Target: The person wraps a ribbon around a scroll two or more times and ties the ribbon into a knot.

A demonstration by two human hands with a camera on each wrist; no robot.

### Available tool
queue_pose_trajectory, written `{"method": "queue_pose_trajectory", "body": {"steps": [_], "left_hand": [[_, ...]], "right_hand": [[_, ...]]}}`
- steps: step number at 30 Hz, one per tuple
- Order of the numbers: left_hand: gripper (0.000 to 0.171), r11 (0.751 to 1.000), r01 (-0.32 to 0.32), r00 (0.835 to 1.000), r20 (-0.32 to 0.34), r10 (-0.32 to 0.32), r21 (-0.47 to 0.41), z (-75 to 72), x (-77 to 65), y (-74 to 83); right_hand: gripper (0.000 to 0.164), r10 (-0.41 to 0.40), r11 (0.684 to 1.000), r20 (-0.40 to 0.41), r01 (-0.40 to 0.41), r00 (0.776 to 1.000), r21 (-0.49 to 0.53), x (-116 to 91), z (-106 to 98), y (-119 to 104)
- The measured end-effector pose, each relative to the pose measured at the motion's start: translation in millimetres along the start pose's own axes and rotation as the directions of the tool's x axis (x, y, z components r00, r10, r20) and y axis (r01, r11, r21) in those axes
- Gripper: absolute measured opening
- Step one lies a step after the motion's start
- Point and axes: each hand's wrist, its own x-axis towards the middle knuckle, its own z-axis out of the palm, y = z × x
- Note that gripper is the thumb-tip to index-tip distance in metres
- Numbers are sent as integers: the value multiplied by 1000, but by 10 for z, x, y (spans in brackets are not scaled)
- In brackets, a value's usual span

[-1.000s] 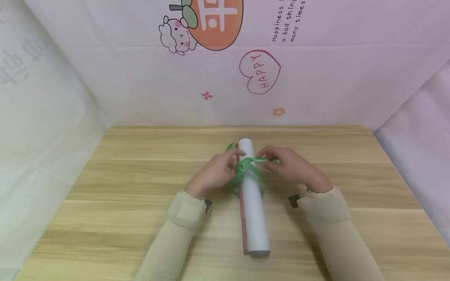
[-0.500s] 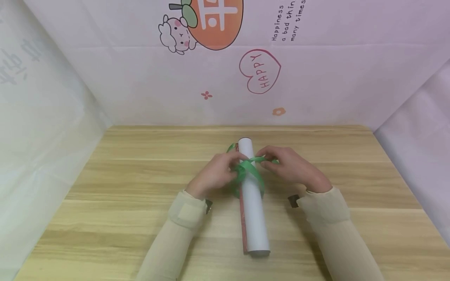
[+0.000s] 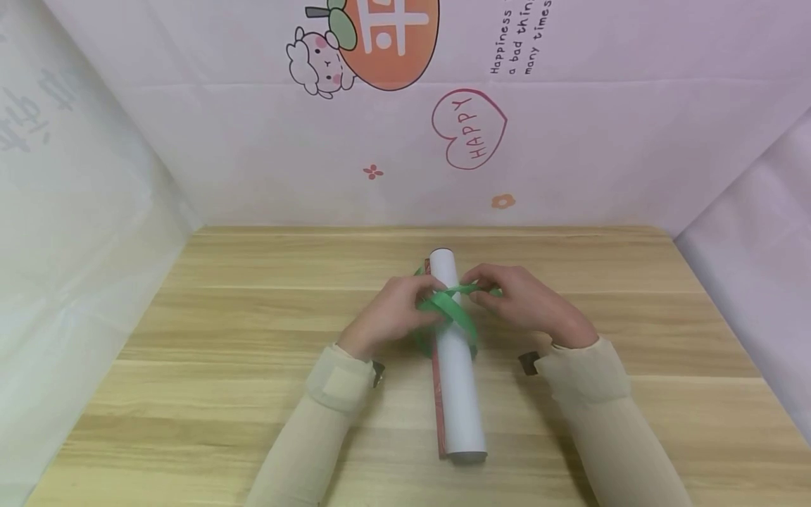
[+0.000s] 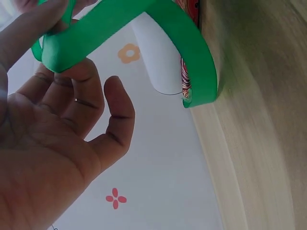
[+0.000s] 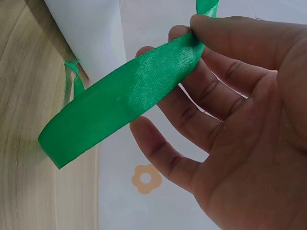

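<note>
A white paper roll (image 3: 460, 394) with a red patterned strip (image 3: 438, 401) along its left side lies lengthwise on the table. Green ribbon (image 3: 457, 314) crosses over the upper part of the roll, with loops hanging at both sides. At the roll's left, my left hand (image 3: 395, 308) pinches the ribbon between thumb and fingers; the left wrist view shows a ribbon fold (image 4: 60, 50) in that grip. My right hand (image 3: 522, 299), on the other side, pinches another stretch of ribbon. In the right wrist view its ribbon tail (image 5: 115, 100) hangs from the thumb and fingertips.
The wooden table (image 3: 222, 366) reaches back to a white printed backdrop (image 3: 285, 162). White sheets also stand at the left (image 3: 95, 211) and right sides. A dark strap piece (image 3: 529, 363) sticks out by the right cuff.
My left hand has shifted slightly right, further over the roll, and the ribbon strand across the front has flattened and turned. My right hand stays nearly where it was, still pinching its ribbon.
</note>
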Motion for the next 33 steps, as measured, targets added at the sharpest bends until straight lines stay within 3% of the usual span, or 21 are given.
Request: {"method": "queue_pose_trajectory", "body": {"steps": [5,12,17,22,27,33], "left_hand": [[18,1000,-11,1000,-7,10,-9,16,11,-4],[8,999,-30,999,39,29,36,24,32,-33],[15,998,-50,998,50,49,30,7,20,-36],[27,996,-59,993,99,65,-60,-42,-18,-35],[31,984,-12,980,194,46,-176,-96,-75,-31],[11,982,-88,954,269,131,-169,-114,-95,-24]], "right_hand": [[23,3,1000,3,-3,1000,0,0,2,1],[22,5,1000,7,-5,1000,9,-5,-5,-6],[22,4,1000,5,-4,1000,-1,-2,-5,2],[23,4,1000,7,-4,1000,-5,3,-2,13],[23,8,1000,8,-8,1000,0,2,0,22],[23,14,1000,12,-14,1000,4,1,0,26]]}}
